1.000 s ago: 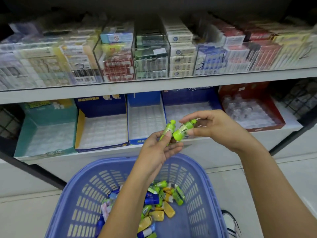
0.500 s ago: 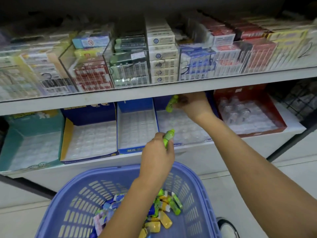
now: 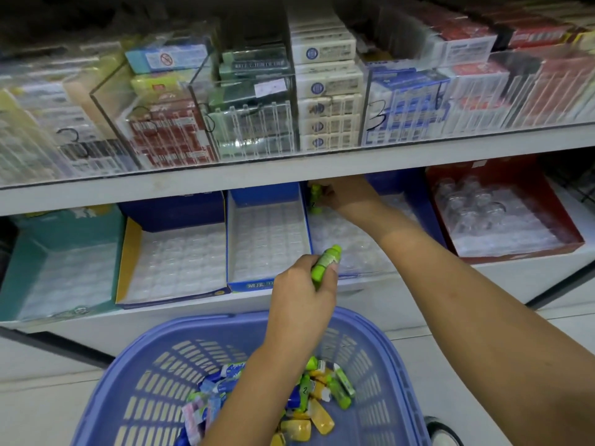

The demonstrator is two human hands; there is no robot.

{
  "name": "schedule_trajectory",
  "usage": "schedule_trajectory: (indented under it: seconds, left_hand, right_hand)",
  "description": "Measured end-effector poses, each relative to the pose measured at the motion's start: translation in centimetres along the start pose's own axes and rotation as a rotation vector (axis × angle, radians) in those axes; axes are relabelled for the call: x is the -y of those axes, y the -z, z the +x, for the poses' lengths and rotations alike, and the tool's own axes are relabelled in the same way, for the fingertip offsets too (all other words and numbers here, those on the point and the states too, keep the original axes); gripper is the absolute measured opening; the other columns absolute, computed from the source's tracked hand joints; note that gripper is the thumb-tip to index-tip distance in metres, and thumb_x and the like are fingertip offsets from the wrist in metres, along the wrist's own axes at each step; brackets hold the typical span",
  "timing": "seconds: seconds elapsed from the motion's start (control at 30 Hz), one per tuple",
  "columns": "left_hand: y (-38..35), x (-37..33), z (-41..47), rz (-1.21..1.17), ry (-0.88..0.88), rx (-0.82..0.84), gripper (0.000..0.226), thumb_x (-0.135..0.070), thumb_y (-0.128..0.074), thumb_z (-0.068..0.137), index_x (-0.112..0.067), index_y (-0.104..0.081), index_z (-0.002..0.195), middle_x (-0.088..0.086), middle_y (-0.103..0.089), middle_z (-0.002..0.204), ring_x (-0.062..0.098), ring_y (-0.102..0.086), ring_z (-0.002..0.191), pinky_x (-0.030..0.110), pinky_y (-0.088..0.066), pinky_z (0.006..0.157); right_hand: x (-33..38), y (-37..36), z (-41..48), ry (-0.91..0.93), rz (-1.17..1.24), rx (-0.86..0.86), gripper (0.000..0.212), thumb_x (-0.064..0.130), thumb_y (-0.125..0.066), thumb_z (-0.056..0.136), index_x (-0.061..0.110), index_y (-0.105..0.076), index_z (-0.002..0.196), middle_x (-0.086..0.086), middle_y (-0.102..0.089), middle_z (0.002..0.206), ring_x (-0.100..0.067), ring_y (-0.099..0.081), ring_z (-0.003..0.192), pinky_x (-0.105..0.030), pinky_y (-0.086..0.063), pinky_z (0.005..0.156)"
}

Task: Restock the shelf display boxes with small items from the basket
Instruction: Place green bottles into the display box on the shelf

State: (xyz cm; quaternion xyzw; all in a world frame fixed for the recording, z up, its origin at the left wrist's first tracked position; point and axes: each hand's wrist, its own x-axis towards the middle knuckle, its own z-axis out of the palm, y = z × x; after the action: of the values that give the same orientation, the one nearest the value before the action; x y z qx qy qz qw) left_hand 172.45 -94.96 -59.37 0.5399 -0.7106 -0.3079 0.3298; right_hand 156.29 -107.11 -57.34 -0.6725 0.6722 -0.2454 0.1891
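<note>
- Gripped in the curled fingers of the left hand [image 3: 302, 284] — a green tube [image 3: 325, 262], cap tilted up, above the far rim of the blue plastic basket [image 3: 199, 323].
- Pinched by the right hand [image 3: 346, 196] — a second green tube [image 3: 315, 201], upright at the back-left corner of the dark blue display box [image 3: 399, 185], just under the upper shelf [image 3: 193, 185].
- Heaped in the basket: small mixed packets [image 3: 318, 416].

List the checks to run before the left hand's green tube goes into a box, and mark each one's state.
1. Left hand grips left tube: ok.
2. Right hand has right tube seated in a slot: cannot tell, hand hides it.
3. Empty slots in the tray: ok.
4. Right arm clear of that tray: not ok, it crosses it.
5. Basket holds more stock: ok.
</note>
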Motion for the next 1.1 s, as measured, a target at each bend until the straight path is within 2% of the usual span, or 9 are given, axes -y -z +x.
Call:
schedule_trajectory:
  seconds: [0.13,0.27,0.37,0.5,0.57,0.67,0.77,0.9,1.1]
  left_hand:
    - [0.2,-0.2,0.0,-0.029,0.023,0.025,0.026,-0.038,-0.054,0.092,-0.016,-0.065,0.095,-0.01,-0.046,0.055,0.002,-0.047,0.051,0.011,-0.032,0.045]
    - [0.6,-0.6,0.3,-0.134,0.073,0.083,0.024,-0.037,-0.054,0.093,-0.016,-0.065,0.095,-0.002,-0.058,0.066,0.012,-0.054,0.059,0.015,-0.04,0.05]
    - [0.9,-1.0,0.1,-0.383,0.129,0.104,0.005,-0.032,-0.057,0.092,-0.033,-0.062,0.093,-0.001,-0.067,0.082,0.017,-0.06,0.069,0.035,-0.053,0.066]
    - [1.1,-1.5,0.0,-0.516,0.067,-0.006,0.017,-0.026,-0.061,0.09,-0.038,-0.06,0.102,-0.007,-0.066,0.09,0.011,-0.061,0.077,0.017,-0.049,0.067]
    - [1.1,-1.9,0.2,-0.534,0.036,-0.061,0.018,-0.024,-0.062,0.09,-0.034,-0.06,0.105,-0.009,-0.067,0.094,0.006,-0.062,0.081,0.012,-0.046,0.066]
    - [0.8,-2.6,0.8,-0.622,-0.009,-0.107,0.02,-0.017,-0.063,0.089,-0.031,-0.06,0.104,-0.009,-0.068,0.098,0.003,-0.065,0.088,0.01,-0.047,0.07]
    - [0.5,-3.3,1.7,-0.748,0.053,-0.078,0.016,-0.021,-0.061,0.091,-0.019,-0.061,0.107,0.001,-0.071,0.098,0.011,-0.068,0.088,0.019,-0.051,0.074]
    - [0.6,-3.7,2.9,-0.884,0.144,0.082,0.02,-0.026,-0.053,0.094,-0.009,-0.059,0.102,0.003,-0.073,0.084,0.01,-0.064,0.067,0.02,-0.051,0.061]
    - [0.6,-3.9,3.3,-0.982,0.174,0.208,0.025,-0.026,-0.044,0.098,-0.009,-0.062,0.098,0.006,-0.073,0.083,0.008,-0.062,0.063,0.018,-0.051,0.058]
  right_hand:
    - [0.9,0.1,-0.6,-0.036,0.066,-0.021,0.027,0.007,-0.055,0.09,0.013,-0.062,0.115,-0.007,-0.061,0.114,-0.009,-0.049,0.091,0.0,-0.032,0.064]
    - [2.1,1.1,-2.1,-0.029,0.016,-0.025,0.021,0.006,-0.056,0.088,0.006,-0.062,0.108,-0.011,-0.063,0.11,-0.016,-0.055,0.093,-0.017,-0.037,0.075]
    - [2.7,2.2,-3.6,-0.094,0.04,-0.069,0.022,0.011,-0.06,0.086,-0.003,-0.061,0.104,-0.017,-0.065,0.106,-0.029,-0.061,0.098,-0.034,-0.049,0.086]
    - [3.7,4.4,-6.6,-0.19,0.588,0.084,0.017,0.022,-0.065,0.088,0.006,-0.066,0.094,-0.01,-0.067,0.086,-0.017,-0.064,0.073,-0.025,-0.056,0.068]
    - [3.6,5.5,-8.2,-0.166,0.795,0.237,0.027,0.03,-0.065,0.086,0.007,-0.068,0.099,-0.009,-0.07,0.088,-0.016,-0.066,0.077,-0.024,-0.057,0.071]
    - [3.1,6.0,-9.6,-0.068,0.841,0.375,0.031,0.022,-0.071,0.076,0.009,-0.069,0.104,-0.006,-0.073,0.094,-0.014,-0.069,0.089,-0.02,-0.056,0.074]
    - [2.6,5.9,-9.8,-0.016,0.895,0.303,0.025,0.009,-0.07,0.078,0.012,-0.069,0.104,-0.001,-0.074,0.09,-0.01,-0.069,0.084,-0.015,-0.053,0.069]
    - [2.0,6.2,-9.7,-0.001,0.883,0.154,0.025,0.025,-0.069,0.076,0.017,-0.071,0.1,0.007,-0.072,0.08,-0.003,-0.06,0.066,-0.014,-0.048,0.059]
    - [1.8,6.7,-9.4,0.034,0.807,0.148,0.025,0.034,-0.073,0.069,0.019,-0.071,0.088,0.006,-0.071,0.079,-0.003,-0.063,0.072,-0.014,-0.048,0.062]
